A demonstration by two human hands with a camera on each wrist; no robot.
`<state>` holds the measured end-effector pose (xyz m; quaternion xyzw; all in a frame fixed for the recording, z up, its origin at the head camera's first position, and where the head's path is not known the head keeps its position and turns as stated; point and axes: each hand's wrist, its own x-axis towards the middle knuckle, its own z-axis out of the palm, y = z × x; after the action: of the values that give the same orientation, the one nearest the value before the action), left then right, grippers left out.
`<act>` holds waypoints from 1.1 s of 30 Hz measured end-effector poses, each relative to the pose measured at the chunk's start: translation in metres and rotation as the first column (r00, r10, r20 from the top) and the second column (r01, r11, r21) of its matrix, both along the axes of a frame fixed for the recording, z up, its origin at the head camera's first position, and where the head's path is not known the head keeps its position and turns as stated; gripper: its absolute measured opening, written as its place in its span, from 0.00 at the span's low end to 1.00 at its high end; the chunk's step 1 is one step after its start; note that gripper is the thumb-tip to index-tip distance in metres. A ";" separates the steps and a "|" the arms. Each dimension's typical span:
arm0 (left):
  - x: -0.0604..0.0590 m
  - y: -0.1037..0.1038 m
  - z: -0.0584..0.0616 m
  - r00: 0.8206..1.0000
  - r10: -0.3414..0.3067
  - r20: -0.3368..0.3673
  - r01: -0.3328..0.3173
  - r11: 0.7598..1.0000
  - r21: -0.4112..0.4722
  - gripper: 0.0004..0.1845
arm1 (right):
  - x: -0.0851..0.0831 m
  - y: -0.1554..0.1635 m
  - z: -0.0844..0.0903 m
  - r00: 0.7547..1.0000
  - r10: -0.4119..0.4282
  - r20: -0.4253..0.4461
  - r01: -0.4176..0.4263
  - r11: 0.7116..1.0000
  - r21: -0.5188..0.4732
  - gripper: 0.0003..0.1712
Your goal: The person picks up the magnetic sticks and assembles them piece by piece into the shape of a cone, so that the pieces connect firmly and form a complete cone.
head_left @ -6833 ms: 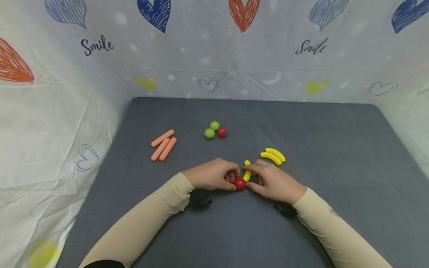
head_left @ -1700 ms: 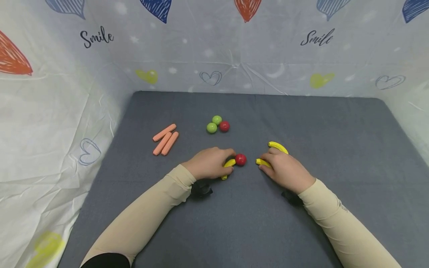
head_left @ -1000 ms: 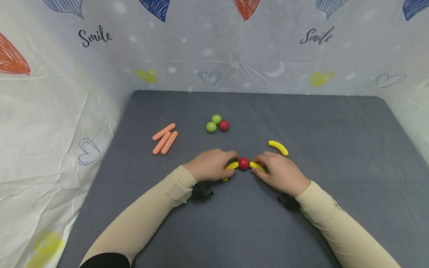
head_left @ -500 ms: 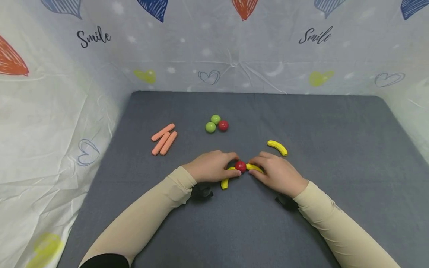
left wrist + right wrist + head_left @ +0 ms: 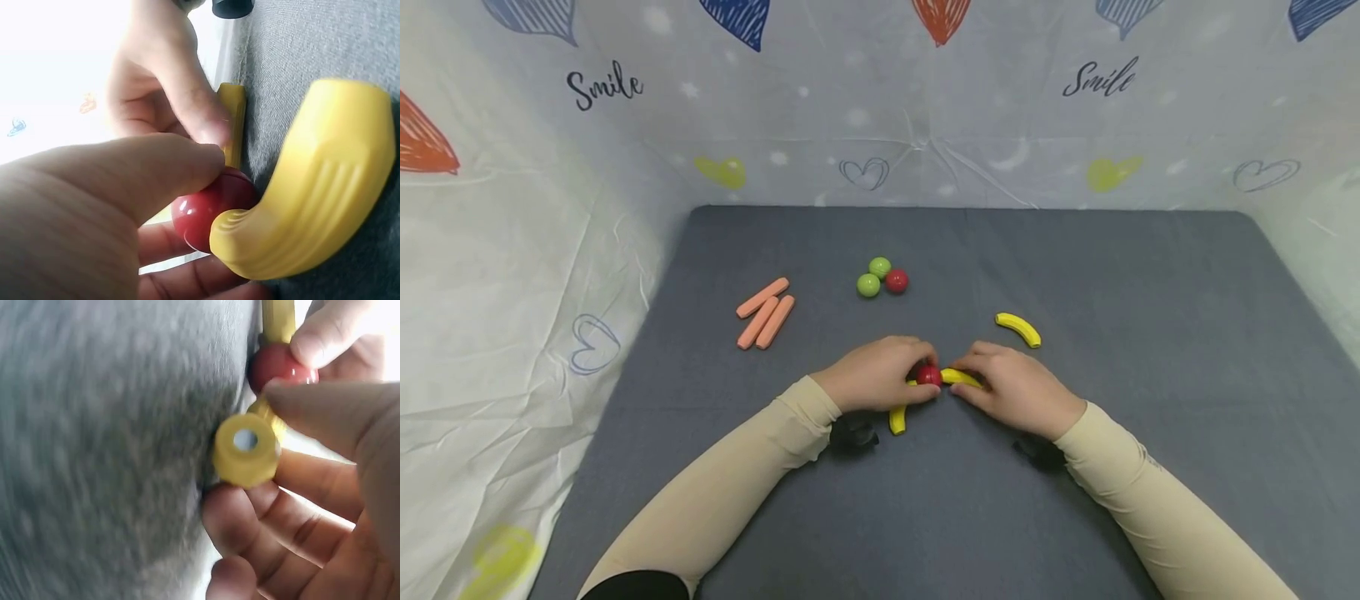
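Note:
On the grey mat (image 5: 1075, 517) my two hands meet at a small red ball (image 5: 928, 375). My left hand (image 5: 913, 380) pinches the ball between thumb and fingers; in the left wrist view the ball (image 5: 206, 212) touches the end of a curved yellow banana piece (image 5: 312, 206). That piece (image 5: 897, 417) pokes out below my left hand, pointing toward me. My right hand (image 5: 964, 385) grips a second yellow banana piece (image 5: 962, 377) against the ball's right side. The right wrist view shows this piece's end with a hole (image 5: 245, 450) and the ball (image 5: 278, 362) beyond it.
A third yellow banana piece (image 5: 1018, 329) lies loose just beyond my right hand. Two green balls (image 5: 873, 277) and a red ball (image 5: 896, 281) cluster farther back. Three orange sticks (image 5: 765, 311) lie at the left. Heart-printed sheets (image 5: 512, 292) wall in the mat.
Both hands have drawn the ball and the two banana pieces slightly toward me. The left banana piece has swung down and now points at me instead of lying level with the ball.

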<state>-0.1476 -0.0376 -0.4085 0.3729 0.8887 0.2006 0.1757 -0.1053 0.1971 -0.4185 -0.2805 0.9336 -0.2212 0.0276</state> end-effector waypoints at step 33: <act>-0.018 -0.016 -0.006 0.983 0.096 0.158 -0.100 0.995 0.017 0.24 | -0.118 -0.020 0.026 0.992 -0.066 0.109 0.072 0.996 -0.052 0.22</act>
<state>-0.1657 -0.0534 -0.4147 0.3140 0.8869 0.2488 0.2302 -0.2231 0.1771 -0.3925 -0.2365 0.9333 -0.2629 0.0621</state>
